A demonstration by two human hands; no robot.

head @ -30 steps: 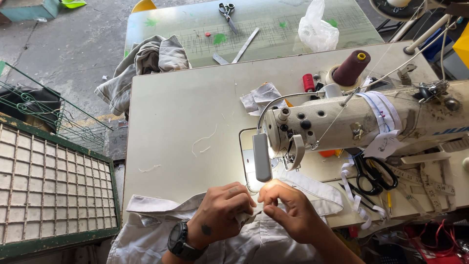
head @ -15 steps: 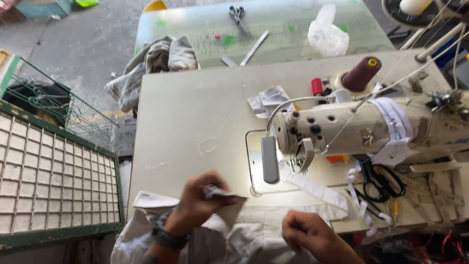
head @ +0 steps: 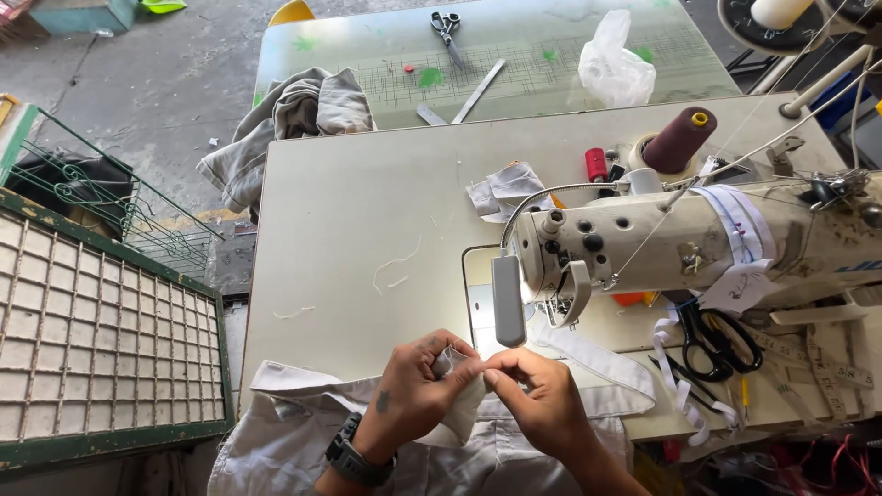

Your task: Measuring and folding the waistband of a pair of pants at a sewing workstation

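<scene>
Your left hand (head: 418, 390) and right hand (head: 542, 395) both pinch a white fabric piece (head: 459, 386), folding its edge flat before the sewing machine (head: 643, 243) on the desk (head: 367, 220).

Your cream sewing table (head: 367, 211) carries: cream industrial sewing machine (head: 661, 243), maroon thread cone (head: 678, 140), small red spool (head: 595, 163), crumpled white fabric scraps (head: 501, 191), black-handled scissors (head: 712, 338), loose white thread bits (head: 395, 266), pale grey garment (head: 294, 432) draped over near edge.

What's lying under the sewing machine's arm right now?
Under the sewing machine arm: black-handled scissors, white fabric strips and something orange. The arm hides whatever is further back.
</scene>
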